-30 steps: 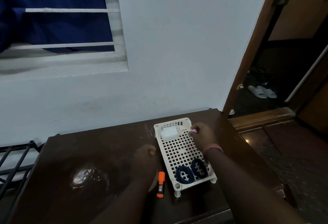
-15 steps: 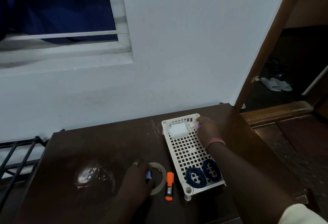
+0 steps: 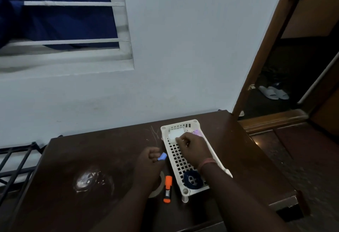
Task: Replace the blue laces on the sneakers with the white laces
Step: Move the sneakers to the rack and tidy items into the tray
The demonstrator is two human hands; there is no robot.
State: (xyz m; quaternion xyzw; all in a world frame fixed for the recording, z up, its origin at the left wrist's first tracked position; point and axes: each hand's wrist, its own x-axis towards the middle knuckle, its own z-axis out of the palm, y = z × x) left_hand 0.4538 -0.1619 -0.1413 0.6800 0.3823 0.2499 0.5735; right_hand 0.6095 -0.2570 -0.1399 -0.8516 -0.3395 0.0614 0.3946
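Head view: left hand [image 3: 149, 163] grip closed on a small blue piece [image 3: 162, 157] above the counter [image 3: 110, 158]. Right hand [image 3: 194, 150] fingers curled over white bundle [image 3: 175, 134] in tray [image 3: 185, 191]; hold unclear. Blue laces [image 3: 192, 179] coiled at tray's near end.

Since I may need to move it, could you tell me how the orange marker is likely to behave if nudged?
The orange marker lies flat on the table, so it probably slides. Its body looks flattened, so rolling seems unlikely. It looks stiff and light.
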